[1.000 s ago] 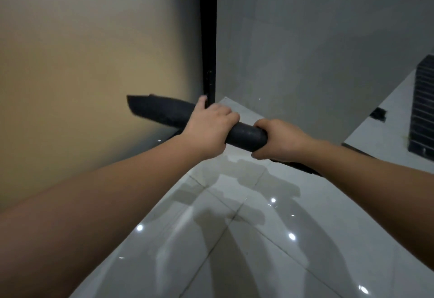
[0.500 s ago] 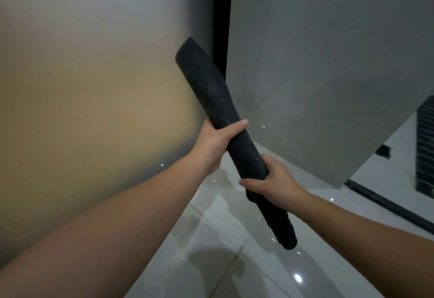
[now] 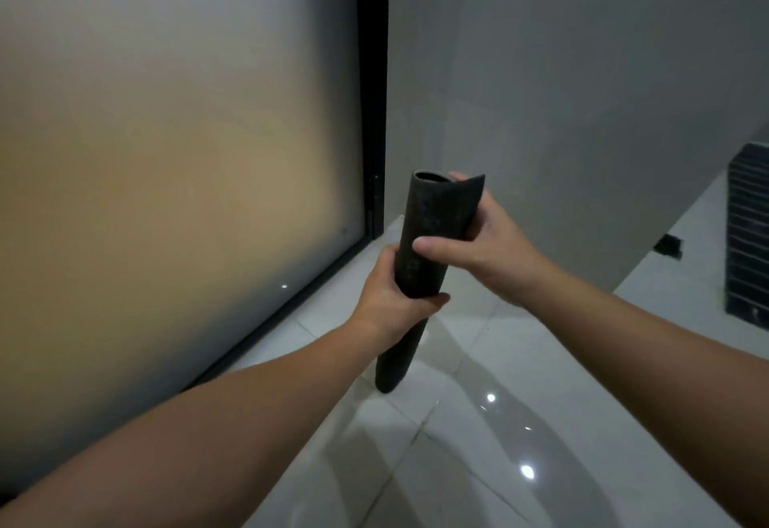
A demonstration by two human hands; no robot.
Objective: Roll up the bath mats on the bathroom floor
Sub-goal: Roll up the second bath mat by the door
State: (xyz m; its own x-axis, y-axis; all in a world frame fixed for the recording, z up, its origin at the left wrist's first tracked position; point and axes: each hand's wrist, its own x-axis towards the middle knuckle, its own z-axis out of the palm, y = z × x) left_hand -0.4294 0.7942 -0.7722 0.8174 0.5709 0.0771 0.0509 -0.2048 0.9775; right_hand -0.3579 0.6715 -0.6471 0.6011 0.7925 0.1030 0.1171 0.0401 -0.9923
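Observation:
A black bath mat [image 3: 428, 219] is rolled into a tight tube and stands nearly upright in the air above the white floor. Its top end shows a hollow core, and the outer flap sticks out to the right there. My left hand [image 3: 395, 302] grips the roll around its middle from the left. Higher up, my right hand [image 3: 482, 244] wraps the roll, thumb across the front and fingers behind the loose flap. The lower end of the roll hangs below my left hand.
A frosted glass panel [image 3: 174, 161] in a black frame [image 3: 374, 90] fills the left. A grey wall [image 3: 582, 103] stands behind the roll. Glossy white floor tiles [image 3: 478, 444] lie below. A dark slatted object [image 3: 749, 236] stands at the right edge, with a small black item [image 3: 668, 245] on the floor beside it.
The roll has swung from lying level across my hands to nearly upright. My right hand moved from the lower part up to the top end; my left now holds the middle.

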